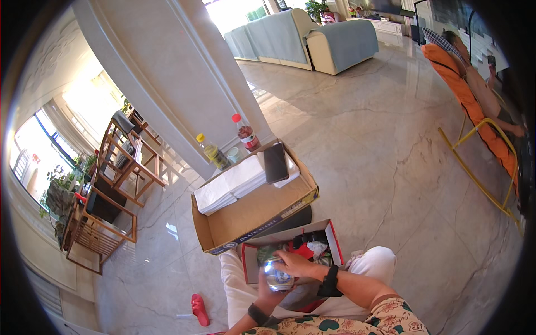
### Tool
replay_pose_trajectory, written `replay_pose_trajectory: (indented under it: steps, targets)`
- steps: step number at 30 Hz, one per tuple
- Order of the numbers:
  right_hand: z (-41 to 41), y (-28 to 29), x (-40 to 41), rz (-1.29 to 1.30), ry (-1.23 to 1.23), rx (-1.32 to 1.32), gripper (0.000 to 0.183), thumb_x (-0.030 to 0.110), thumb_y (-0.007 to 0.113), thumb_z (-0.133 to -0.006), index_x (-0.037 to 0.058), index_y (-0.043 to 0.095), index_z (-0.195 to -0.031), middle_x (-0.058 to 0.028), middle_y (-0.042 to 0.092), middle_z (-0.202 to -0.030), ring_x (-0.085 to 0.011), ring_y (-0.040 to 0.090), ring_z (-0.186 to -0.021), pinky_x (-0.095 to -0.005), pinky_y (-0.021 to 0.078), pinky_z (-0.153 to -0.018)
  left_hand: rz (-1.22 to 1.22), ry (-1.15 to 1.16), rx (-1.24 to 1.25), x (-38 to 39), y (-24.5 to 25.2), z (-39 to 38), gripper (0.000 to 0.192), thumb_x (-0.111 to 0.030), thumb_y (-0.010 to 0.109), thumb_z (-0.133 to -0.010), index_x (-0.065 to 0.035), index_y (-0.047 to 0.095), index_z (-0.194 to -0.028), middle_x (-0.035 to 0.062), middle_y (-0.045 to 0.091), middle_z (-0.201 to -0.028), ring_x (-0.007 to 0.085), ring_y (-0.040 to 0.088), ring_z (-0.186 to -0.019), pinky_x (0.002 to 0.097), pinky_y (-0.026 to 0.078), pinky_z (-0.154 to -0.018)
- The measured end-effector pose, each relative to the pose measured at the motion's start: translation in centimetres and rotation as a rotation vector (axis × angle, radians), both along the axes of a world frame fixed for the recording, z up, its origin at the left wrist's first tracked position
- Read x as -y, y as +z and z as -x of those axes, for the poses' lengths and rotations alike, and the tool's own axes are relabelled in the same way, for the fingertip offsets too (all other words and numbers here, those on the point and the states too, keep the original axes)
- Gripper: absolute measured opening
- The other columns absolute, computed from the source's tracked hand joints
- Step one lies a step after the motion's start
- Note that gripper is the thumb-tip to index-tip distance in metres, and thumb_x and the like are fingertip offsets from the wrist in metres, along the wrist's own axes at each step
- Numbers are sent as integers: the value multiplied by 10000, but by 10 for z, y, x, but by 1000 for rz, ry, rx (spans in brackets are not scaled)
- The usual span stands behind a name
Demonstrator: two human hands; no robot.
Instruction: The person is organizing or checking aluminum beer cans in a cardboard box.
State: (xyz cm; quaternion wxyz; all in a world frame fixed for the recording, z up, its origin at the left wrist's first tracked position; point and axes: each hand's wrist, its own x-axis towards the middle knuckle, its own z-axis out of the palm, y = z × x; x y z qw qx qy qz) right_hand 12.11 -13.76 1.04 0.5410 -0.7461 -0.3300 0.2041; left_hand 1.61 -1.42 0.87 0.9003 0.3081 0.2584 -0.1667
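A shiny metal drink can [278, 276] is held low over the near part of an open box with red edges [252, 266]. My left hand [270, 291] is closed around the can's lower left side. My right hand [296, 264] lies across the can's top, fingers on its upper rim. In the box are a green item, something red, black items and crumpled white plastic [317, 248]. Just beyond stands a shallow cardboard tray [251, 213] with stacks of white paper [228, 184] and a black smartphone [275, 163].
Behind the tray stand a yellow-capped bottle [212, 153], a red-capped bottle [247, 136] and a cup [233, 155] by a pillar. A red slipper [200, 310] lies on the floor. To the right, a person reclines on an orange-cushioned chair [454, 83]. Wooden chairs [125, 167] stand left.
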Motion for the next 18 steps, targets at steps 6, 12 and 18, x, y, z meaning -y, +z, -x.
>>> replay_pose_trajectory:
  steps: [6,12,18]
  targets:
    - [0,-1,-1,39,16,90,476,371,540,-882,-12,492,-1160,-241,583,-1076,-379,581,-977,-405,469,-826,13,70,-55,7,10,-1,676,-668,346,-807,-147,513,-1203,97,613,-1090,287,610,-956,444,499,-741]
    - [2,3,-1,99,-29,37,472,369,551,-877,-2,495,-1164,-234,600,-1049,-371,594,-960,-402,476,-813,-7,94,-31,6,5,-2,682,-670,342,-805,-148,505,-1212,103,610,-1091,294,610,-953,448,501,-738]
    - [-2,-6,-5,-25,-21,-67,496,377,566,-876,-2,483,-1185,-237,606,-1033,-362,604,-956,-384,479,-820,59,141,17,-7,-10,2,784,-755,326,-773,-160,475,-1261,109,559,-1186,319,545,-1071,497,403,-881]
